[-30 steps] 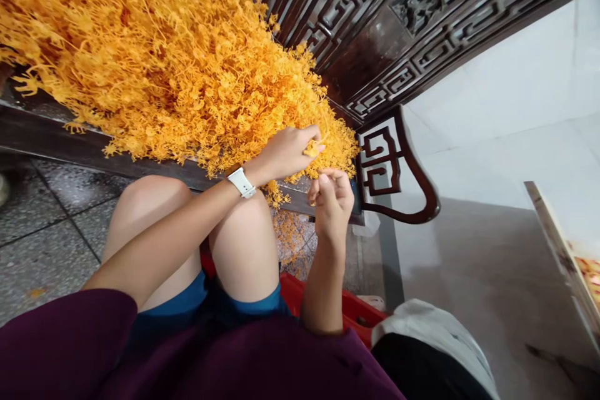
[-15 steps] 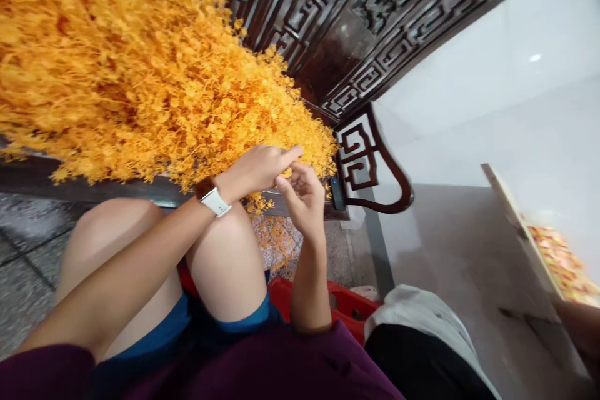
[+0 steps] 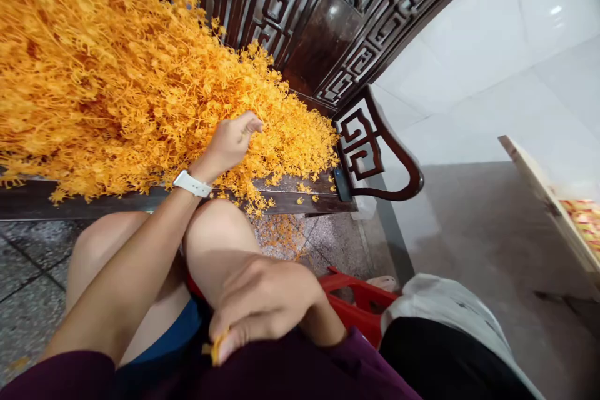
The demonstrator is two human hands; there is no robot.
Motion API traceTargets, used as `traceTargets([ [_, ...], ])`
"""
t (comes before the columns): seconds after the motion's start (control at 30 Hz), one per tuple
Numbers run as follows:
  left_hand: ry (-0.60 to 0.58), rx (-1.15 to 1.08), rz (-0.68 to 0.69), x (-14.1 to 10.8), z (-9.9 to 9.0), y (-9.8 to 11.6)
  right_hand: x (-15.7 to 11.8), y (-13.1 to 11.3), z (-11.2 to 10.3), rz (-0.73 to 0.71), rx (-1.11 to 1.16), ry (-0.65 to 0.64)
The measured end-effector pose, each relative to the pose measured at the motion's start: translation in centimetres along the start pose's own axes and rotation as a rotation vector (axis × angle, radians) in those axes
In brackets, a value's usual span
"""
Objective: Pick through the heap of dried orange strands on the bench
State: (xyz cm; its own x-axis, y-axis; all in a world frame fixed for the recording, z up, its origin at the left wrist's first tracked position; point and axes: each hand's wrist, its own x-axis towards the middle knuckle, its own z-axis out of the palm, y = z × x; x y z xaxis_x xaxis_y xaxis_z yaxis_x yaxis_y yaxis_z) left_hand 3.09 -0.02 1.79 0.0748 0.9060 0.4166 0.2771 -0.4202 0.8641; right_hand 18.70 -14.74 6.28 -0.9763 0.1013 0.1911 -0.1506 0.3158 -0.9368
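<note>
A large heap of orange, flower-like pieces on thin stems (image 3: 154, 87) covers the dark wooden bench (image 3: 285, 202). My left hand (image 3: 229, 142), with a white watch (image 3: 192, 184) on its wrist, is over the heap's front part. Its fingers are curled closed, and whatever they may hold is hidden. Low over my lap, my right hand (image 3: 269, 297) pinches a small orange piece (image 3: 216, 347) between thumb and fingers. A few loose orange bits (image 3: 307, 194) lie on the bench's front edge.
Behind the heap rises the carved dark backrest (image 3: 323, 44), with a curved armrest (image 3: 398, 169) at its right end. Orange scraps (image 3: 281, 234) litter the speckled floor. A red plastic seat (image 3: 360, 303) is beside me. At far right stands a wooden-edged board (image 3: 539, 184).
My hands were together in front of the heap and have parted. The right came down toward my lap with an orange piece; the left shifted left and farther over the heap.
</note>
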Motion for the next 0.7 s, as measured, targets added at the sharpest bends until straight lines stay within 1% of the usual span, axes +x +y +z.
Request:
traceTargets([
  [0.03,0.038,-0.114,-0.063,0.2,-0.2,-0.1,0.0,-0.2,0.0,-0.010,0.020,-0.152],
  [0.07,0.049,-0.239,-0.119,0.4,-0.4,0.0,-0.2,-0.4,-0.3,0.007,0.020,-0.243],
  [0.1,0.039,-0.371,-0.167,0.5,-0.6,0.4,-0.6,-0.4,-1.0,0.028,0.025,-0.276],
  [0.13,0.022,-0.499,-0.207,0.5,-0.8,0.9,-1.3,-0.4,-1.8,0.026,0.056,-0.223],
  [0.17,0.009,-0.625,-0.237,0.5,-1.0,1.5,-2.1,-0.3,-2.7,-0.028,0.132,-0.150],
  [0.2,0.014,-0.755,-0.262,0.5,-1.2,2.1,-3.0,0.0,-3.6,-0.123,0.254,-0.032],
  [0.23,0.033,-0.895,-0.286,0.4,-1.4,2.6,-3.8,0.3,-4.4,-0.261,0.440,0.247],
  [0.27,0.064,-1.045,-0.308,0.4,-1.6,3.1,-4.5,0.9,-5.0,-0.350,0.644,0.530],
  [0.3,0.098,-1.194,-0.327,0.3,-1.8,3.4,-5.0,1.5,-5.4,-0.388,0.819,0.801],
  [0.33,0.125,-1.331,-0.340,0.2,-2.1,3.6,-5.4,2.2,-5.7,-0.384,0.966,1.035],
  [0.37,0.138,-1.442,-0.345,0.1,-2.3,3.7,-5.6,2.9,-5.7,-0.334,1.073,1.198],
  [0.4,0.136,-1.522,-0.342,0.0,-2.4,3.7,-5.6,3.7,-5.6,-0.260,1.140,1.294],
  [0.43,0.123,-1.572,-0.331,-0.2,-2.5,3.7,-5.6,4.4,-5.3,-0.189,1.182,1.331],
  [0.47,0.096,-1.598,-0.311,-0.4,-2.5,3.5,-5.4,5.1,-5.0,-0.122,1.201,1.327],
  [0.5,0.046,-1.606,-0.282,-0.7,-2.5,3.4,-5.2,5.7,-4.5,-0.063,1.197,1.306],
  [0.53,-0.029,-1.603,-0.244,-1.1,-2.4,3.3,-4.9,6.1,-4.0,-0.008,1.176,1.278],
  [0.57,-0.131,-1.592,-0.202,-1.5,-2.2,3.2,-4.6,6.4,-3.6,0.040,1.148,1.245],
  [0.6,-0.261,-1.570,-0.161,-1.9,-2.0,3.2,-4.3,6.4,-3.3,0.076,1.125,1.210],
  [0.67,-0.571,-1.465,-0.114,-2.6,-1.6,3.5,-3.8,5.9,-3.0,0.102,1.097,1.152],
  [0.7,-0.741,-1.368,-0.115,-2.7,-1.5,3.8,-3.7,5.5,-3.1,0.097,1.084,1.138],
])
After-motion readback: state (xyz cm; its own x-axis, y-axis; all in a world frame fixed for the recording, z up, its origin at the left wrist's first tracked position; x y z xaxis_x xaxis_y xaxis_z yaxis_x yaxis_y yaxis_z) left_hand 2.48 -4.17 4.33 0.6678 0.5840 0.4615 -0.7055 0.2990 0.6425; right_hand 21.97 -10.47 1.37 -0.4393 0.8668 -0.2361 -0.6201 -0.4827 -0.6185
